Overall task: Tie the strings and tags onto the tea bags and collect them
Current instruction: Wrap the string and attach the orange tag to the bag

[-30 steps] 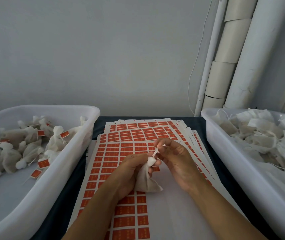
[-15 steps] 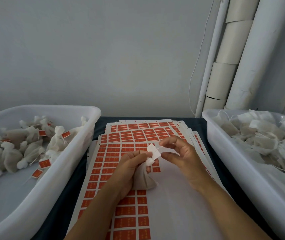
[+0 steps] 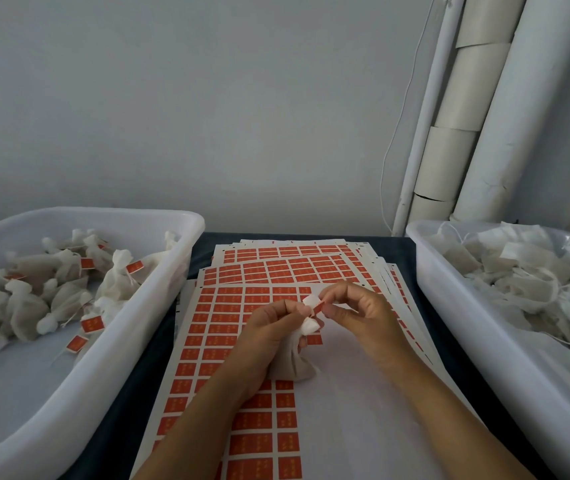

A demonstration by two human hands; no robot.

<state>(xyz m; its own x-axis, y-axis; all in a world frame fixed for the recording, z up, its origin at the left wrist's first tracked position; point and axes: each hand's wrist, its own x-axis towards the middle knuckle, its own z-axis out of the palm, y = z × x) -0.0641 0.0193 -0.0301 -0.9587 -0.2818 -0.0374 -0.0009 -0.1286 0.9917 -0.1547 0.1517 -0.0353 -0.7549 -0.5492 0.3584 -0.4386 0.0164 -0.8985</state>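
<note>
a person's two bare forearms reach in from 6 o'clock over a dark worktop (image 3: 204, 251), seen from a head-worn camera looking down. at the centre, the left hand (image 3: 269, 327) has its grip closed round the gathered neck of a small white tea bag (image 3: 294, 362), whose rounded body rests on the sheets below the hand. the right hand (image 3: 363, 317), just at 3 o'clock of the left, pinches a small tag (image 3: 313, 303) between thumb and fingertips, the tag showing white with an orange edge; the left fingertips touch it too. whether a string joins the tag to the bag cannot be made out. under both hands lies a fanned stack of white sheets (image 3: 276, 271) printed with rows of orange labels, stretching from 6 o'clock toward 12 o'clock. at 9 o'clock stands a white plastic tub (image 3: 159, 292) holding tied tea bags (image 3: 62, 299) with orange tags on strings. at 3 o'clock stands a second white tub (image 3: 467, 323) heaped with flat, untied bags (image 3: 533, 278) and loose strings. behind it, at 1 o'clock, tall white and beige rolls (image 3: 467, 126) lean against a plain grey wall (image 3: 190, 98).
</note>
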